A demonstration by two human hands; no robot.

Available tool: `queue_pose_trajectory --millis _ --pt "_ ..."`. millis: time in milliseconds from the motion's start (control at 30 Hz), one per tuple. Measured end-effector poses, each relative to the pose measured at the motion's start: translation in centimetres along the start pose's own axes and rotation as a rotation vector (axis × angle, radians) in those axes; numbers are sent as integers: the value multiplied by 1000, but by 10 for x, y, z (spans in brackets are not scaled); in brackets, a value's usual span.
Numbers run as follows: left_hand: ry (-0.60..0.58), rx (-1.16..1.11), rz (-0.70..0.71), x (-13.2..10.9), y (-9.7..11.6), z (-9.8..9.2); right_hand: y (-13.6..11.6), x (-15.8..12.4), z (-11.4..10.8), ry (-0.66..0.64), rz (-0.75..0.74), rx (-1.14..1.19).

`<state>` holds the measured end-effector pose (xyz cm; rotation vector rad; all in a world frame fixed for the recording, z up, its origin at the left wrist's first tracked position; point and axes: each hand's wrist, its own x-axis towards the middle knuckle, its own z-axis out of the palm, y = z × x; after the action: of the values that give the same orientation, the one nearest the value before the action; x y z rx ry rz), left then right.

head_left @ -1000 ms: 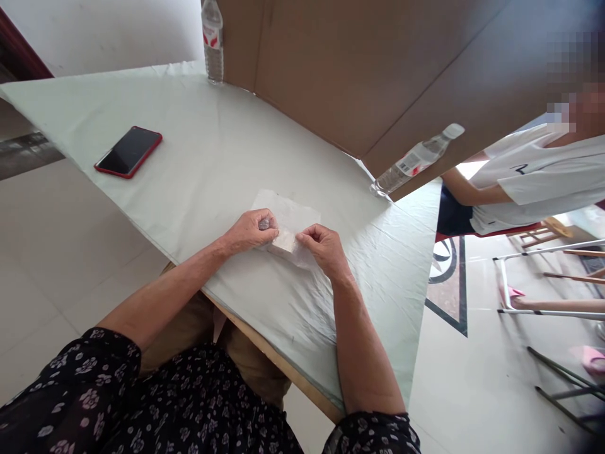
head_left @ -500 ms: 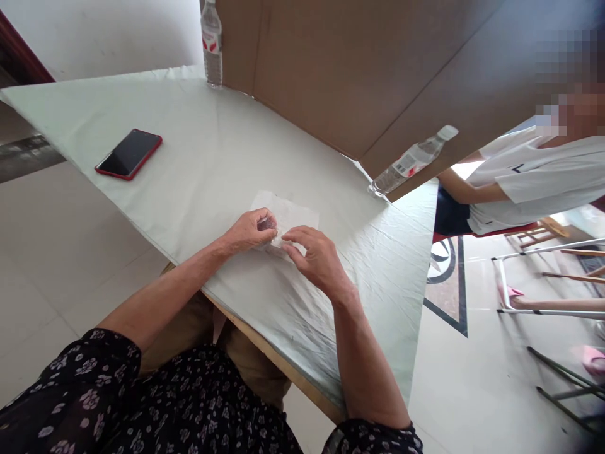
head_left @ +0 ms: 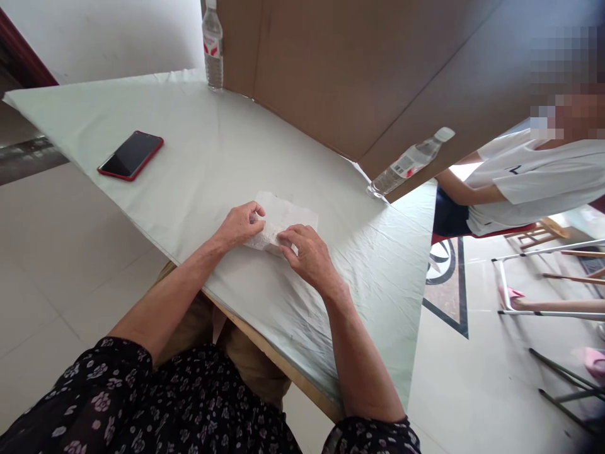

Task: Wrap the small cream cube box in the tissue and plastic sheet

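1. I see two clear plastic bottles by the cardboard panel [head_left: 331, 69]: a far bottle [head_left: 213, 50] and a near bottle [head_left: 409, 162], white-capped and slanted in my view. I cannot tell how full either is.
2. The thin sheet [head_left: 289, 213] lies on the worktop [head_left: 189, 139] between my hands, whitish, translucent, wrinkled and bunched along its near side.
3. My left grip [head_left: 240, 226] is at its left edge, thumb and forefinger parted.
4. My right grip [head_left: 309, 255] touches the bunched part; whether it pinches, I cannot tell.
5. A red-edged phone [head_left: 131, 156] lies well apart; the panel blocks my view beyond.
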<state>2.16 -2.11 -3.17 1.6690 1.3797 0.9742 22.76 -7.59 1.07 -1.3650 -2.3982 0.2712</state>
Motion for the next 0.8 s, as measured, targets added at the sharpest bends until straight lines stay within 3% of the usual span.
queue_pose_trajectory --millis 133,333,467,600,800 --pt "0 12 -27 1 0 -2 1 1 3 -14 0 -34" --pt "113 227 -49 -7 5 -16 -1 2 2 -14 -2 -59" --pt "89 391 -83 -12 3 -22 -2 3 2 -16 -5 -78" --pt "57 473 -101 -8 1 -18 -4 5 1 -16 -4 -102" --pt "-39 405 -184 4 3 -17 -6 6 0 -46 5 -138"
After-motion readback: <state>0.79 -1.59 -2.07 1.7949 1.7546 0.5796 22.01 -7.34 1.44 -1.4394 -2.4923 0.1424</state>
